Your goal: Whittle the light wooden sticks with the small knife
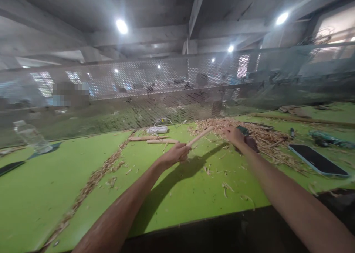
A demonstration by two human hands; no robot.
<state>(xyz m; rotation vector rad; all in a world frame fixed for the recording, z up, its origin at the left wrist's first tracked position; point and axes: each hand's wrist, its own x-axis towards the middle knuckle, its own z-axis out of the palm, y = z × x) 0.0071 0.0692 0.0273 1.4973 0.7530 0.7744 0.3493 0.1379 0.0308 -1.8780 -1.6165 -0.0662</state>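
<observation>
My left hand is closed round the lower end of a pale wooden stick, which slants up and to the right over the green table. My right hand is stretched out farther right, at the edge of a heap of wood shavings, and is closed on a dark green-handled tool. The tool's working end is hidden. The two hands are a short way apart, with the stick's tip reaching toward the right hand.
Two more wooden sticks and a white cable bundle lie behind the left hand. A phone lies at the right, a plastic bottle at the far left. A line of shavings crosses the table. A perforated metal screen stands behind.
</observation>
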